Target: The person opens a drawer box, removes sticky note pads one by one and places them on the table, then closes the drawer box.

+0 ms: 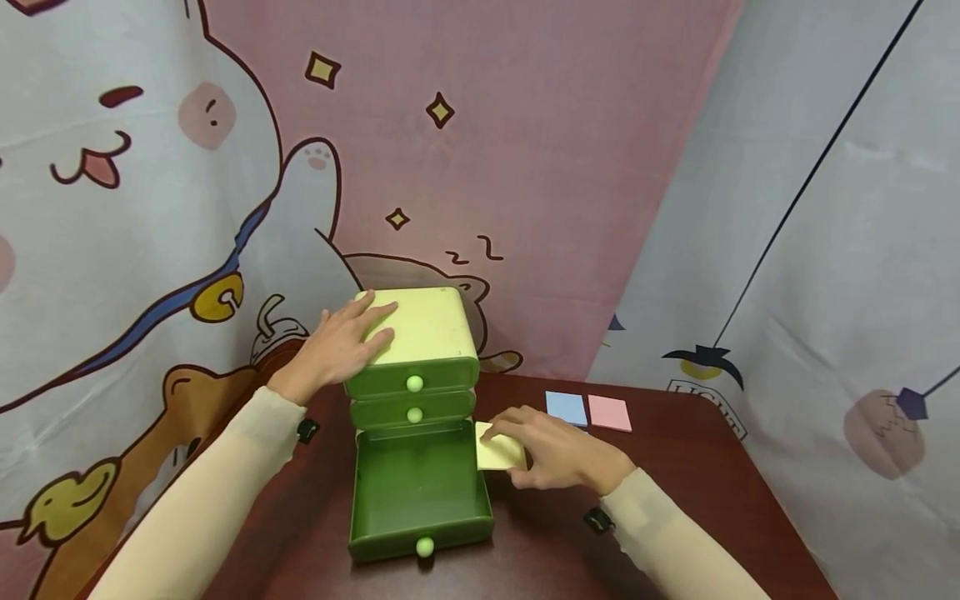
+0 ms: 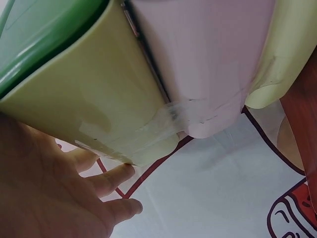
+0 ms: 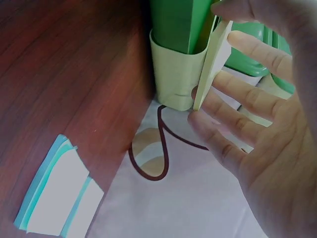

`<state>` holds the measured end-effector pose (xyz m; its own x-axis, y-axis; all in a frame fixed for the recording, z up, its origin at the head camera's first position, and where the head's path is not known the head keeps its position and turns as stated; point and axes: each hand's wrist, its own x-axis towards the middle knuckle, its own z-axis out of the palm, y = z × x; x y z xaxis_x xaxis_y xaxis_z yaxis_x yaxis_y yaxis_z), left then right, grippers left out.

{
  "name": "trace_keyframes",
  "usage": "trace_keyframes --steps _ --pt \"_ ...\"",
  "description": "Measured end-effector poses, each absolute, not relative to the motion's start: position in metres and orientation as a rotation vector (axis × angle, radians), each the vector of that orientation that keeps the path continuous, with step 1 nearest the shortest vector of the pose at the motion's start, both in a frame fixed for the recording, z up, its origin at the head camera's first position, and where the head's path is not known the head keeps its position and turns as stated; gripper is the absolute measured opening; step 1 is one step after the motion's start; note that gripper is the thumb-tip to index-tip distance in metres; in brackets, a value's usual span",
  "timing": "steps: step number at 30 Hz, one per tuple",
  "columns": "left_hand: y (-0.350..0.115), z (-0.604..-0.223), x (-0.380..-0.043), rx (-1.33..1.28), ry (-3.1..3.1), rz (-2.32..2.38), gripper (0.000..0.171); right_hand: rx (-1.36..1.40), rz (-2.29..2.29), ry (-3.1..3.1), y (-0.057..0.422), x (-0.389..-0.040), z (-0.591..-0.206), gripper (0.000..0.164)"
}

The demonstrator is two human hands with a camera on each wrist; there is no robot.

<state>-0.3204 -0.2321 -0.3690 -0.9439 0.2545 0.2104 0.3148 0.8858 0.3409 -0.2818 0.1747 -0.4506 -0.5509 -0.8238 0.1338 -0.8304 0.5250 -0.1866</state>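
Note:
A small chest of drawers with a pale yellow top and green drawer fronts stands on the table. My left hand rests on the left part of its top, fingers spread. The bottom drawer is pulled out, with bare green inside. Just right of that drawer, my right hand holds a pale yellow pad of sticky notes between thumb and fingers. In the right wrist view the pad appears edge-on, thumb on one side and fingertips on the other. The two upper drawers are closed.
Behind the right hand, a blue sticky-note pad and a pink one lie on the dark red-brown table. A printed cartoon curtain hangs behind and along the sides of the table.

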Motion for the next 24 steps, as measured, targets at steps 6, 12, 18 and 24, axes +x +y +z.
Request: trace_keyframes --steps 6,12,18,24 --pt "-0.232 -0.369 -0.319 -0.446 -2.883 -0.563 0.067 1.438 0.368 -2.749 0.186 -0.282 -0.455 0.056" --pt "-0.232 -0.370 -0.319 -0.443 -2.881 -0.553 0.067 1.413 0.385 -2.751 0.196 -0.283 -0.459 0.055" --pt "-0.232 -0.370 -0.319 -0.442 -2.884 -0.555 0.067 1.385 0.400 -2.758 0.207 -0.283 -0.463 0.055" --pt "-0.231 -0.369 -0.318 -0.437 -2.883 -0.551 0.067 1.310 0.384 -2.800 0.219 -0.282 -0.467 0.055"
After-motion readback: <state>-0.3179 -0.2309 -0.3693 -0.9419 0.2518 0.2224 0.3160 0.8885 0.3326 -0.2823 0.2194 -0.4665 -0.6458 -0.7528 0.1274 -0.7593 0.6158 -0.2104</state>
